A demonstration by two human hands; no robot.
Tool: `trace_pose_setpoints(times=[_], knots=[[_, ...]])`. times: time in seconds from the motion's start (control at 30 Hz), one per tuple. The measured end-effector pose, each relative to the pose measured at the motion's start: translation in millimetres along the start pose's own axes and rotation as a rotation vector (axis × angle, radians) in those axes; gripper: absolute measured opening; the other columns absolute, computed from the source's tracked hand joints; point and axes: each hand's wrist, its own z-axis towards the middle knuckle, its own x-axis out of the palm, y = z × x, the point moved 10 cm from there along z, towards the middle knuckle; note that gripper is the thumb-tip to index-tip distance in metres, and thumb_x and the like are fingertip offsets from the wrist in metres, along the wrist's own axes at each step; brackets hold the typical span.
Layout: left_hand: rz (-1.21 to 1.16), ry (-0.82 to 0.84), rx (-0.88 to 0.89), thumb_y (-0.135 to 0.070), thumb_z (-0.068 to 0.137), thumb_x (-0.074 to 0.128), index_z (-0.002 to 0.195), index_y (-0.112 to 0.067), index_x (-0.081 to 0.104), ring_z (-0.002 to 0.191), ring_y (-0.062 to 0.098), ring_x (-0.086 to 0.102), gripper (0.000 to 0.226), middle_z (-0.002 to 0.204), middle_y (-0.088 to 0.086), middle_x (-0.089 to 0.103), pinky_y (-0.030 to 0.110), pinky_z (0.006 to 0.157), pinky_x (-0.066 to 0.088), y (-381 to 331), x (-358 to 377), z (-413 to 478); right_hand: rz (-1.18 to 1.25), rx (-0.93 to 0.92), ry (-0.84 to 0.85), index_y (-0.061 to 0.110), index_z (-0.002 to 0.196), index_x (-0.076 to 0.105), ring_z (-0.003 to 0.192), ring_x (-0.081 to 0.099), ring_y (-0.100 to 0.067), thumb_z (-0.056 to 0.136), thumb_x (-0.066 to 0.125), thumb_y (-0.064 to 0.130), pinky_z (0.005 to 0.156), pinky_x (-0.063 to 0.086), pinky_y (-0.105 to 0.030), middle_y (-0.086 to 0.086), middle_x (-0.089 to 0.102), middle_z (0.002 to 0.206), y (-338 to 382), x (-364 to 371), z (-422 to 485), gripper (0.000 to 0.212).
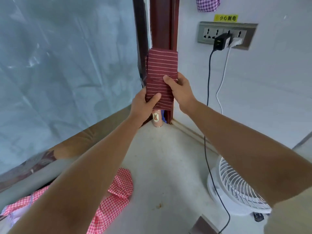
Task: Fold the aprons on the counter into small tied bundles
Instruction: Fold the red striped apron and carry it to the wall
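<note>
A dark red apron with thin white stripes point(161, 65) is folded into a narrow upright bundle, held in the air in front of the door post. My left hand point(143, 102) grips its lower end, thumb across the front. My right hand point(179, 88) holds its right side, thumb pressing a strap that wraps across the middle. A red-and-white checked apron point(116, 191) lies loosely spread on the pale counter point(168, 166) below my left forearm.
A white desk fan point(236, 188) stands on the counter at right, with black and white cables running up to a wall socket strip point(226, 35). A pink cup point(157, 119) sits in the far corner. Plastic sheeting covers the left wall.
</note>
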Motion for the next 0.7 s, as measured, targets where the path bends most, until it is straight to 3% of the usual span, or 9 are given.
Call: trace_pose_setpoints(times=[0.1, 0.2, 0.27, 0.33, 0.37, 0.47, 0.53, 0.63, 0.7], knots=[[-0.073, 0.105, -0.038, -0.055, 0.084, 0.062, 0.125, -0.028, 0.055, 0.105, 0.015, 0.066, 0.050, 0.115, -0.004, 0.068, 0.043, 0.093, 0.054, -21.5, 18.7, 12.9, -0.028, -0.042, -0.085, 0.006, 0.118, 0.055, 0.085, 0.066, -0.012, 0.095, 0.050, 0.005, 0.070, 0.055, -0.022, -0.005, 0.068, 0.102, 27.2, -19.6, 4.4, 0.024], [-0.071, 0.094, 0.058, -0.051, 0.090, 0.055, 0.133, -0.027, 0.050, 0.109, 0.015, 0.063, 0.049, 0.120, -0.003, 0.065, 0.042, 0.097, 0.051, -57.3, 31.6, 30.2, -0.059, -0.095, -0.128, 0.006, 0.112, 0.055, 0.079, 0.062, -0.012, 0.091, 0.048, -0.002, 0.068, 0.054, -0.022, -0.002, 0.064, 0.093, 59.2, -34.5, 5.6, 0.024], [-0.075, 0.075, 0.129, -0.038, 0.099, 0.049, 0.136, -0.022, 0.048, 0.102, 0.010, 0.062, 0.040, 0.116, -0.003, 0.063, 0.032, 0.092, 0.054, -84.5, 39.8, 39.3, -0.059, -0.130, -0.146, 0.005, 0.113, 0.055, 0.081, 0.062, -0.014, 0.089, 0.049, -0.007, 0.071, 0.055, -0.025, -0.005, 0.064, 0.094, 82.0, -45.8, 6.0, 0.028], [-0.109, 0.113, 0.138, -0.031, 0.103, 0.042, 0.139, -0.022, 0.042, 0.093, 0.002, 0.059, 0.037, 0.109, -0.009, 0.059, 0.013, 0.071, 0.053, -106.5, 54.0, 47.2, -0.056, -0.164, -0.160, 0.007, 0.113, 0.057, 0.086, 0.064, -0.018, 0.088, 0.051, -0.010, 0.076, 0.058, -0.030, -0.010, 0.066, 0.099, 104.1, -59.0, 7.0, 0.031], [-0.137, 0.153, 0.111, -0.032, 0.104, 0.040, 0.139, -0.023, 0.039, 0.092, 0.001, 0.058, 0.037, 0.106, -0.012, 0.057, 0.010, 0.064, 0.049, -113.2, 63.0, 51.4, -0.062, -0.177, -0.173, 0.007, 0.113, 0.057, 0.090, 0.066, -0.020, 0.088, 0.052, -0.010, 0.078, 0.058, -0.032, -0.011, 0.067, 0.103, 113.5, -66.4, 7.0, 0.031], [-0.224, 0.273, 0.041, -0.045, 0.098, 0.047, 0.129, -0.027, 0.041, 0.097, 0.007, 0.062, 0.036, 0.108, -0.009, 0.060, 0.016, 0.066, 0.047, -139.7, 90.2, 56.4, -0.062, -0.202, -0.262, 0.005, 0.119, 0.057, 0.099, 0.068, -0.024, 0.091, 0.060, -0.002, 0.081, 0.058, -0.033, -0.012, 0.069, 0.112, 139.4, -96.6, 3.5, 0.029], [-0.144, 0.250, 0.135, -0.047, 0.096, 0.050, 0.122, -0.025, 0.044, 0.099, 0.012, 0.063, 0.034, 0.110, -0.005, 0.062, 0.025, 0.075, 0.052, -166.6, 97.3, 59.2, -0.005, -0.198, -0.314, 0.005, 0.120, 0.058, 0.101, 0.069, -0.026, 0.090, 0.065, 0.002, 0.085, 0.058, -0.037, -0.011, 0.070, 0.113, 149.4, -114.3, 1.3, 0.031], [-0.066, 0.119, 0.307, -0.034, 0.100, 0.044, 0.122, -0.017, 0.050, 0.097, 0.022, 0.064, 0.028, 0.110, 0.004, 0.064, 0.043, 0.087, 0.054, -203.2, 98.7, 68.1, 0.068, -0.123, -0.325, 0.008, 0.110, 0.061, 0.101, 0.068, -0.026, 0.090, 0.066, 0.010, 0.091, 0.056, -0.038, -0.010, 0.070, 0.109, 154.7, -130.5, 3.2, 0.021], [-0.024, 0.160, 0.375, -0.031, 0.100, 0.043, 0.128, -0.018, 0.048, 0.100, 0.023, 0.063, 0.032, 0.116, 0.006, 0.062, 0.045, 0.090, 0.054, -218.5, 111.9, 69.5, 0.066, -0.028, -0.292, 0.010, 0.112, 0.060, 0.105, 0.066, -0.025, 0.092, 0.062, 0.017, 0.094, 0.054, -0.038, -0.009, 0.069, 0.112, 153.2, -138.4, 3.3, 0.021]])
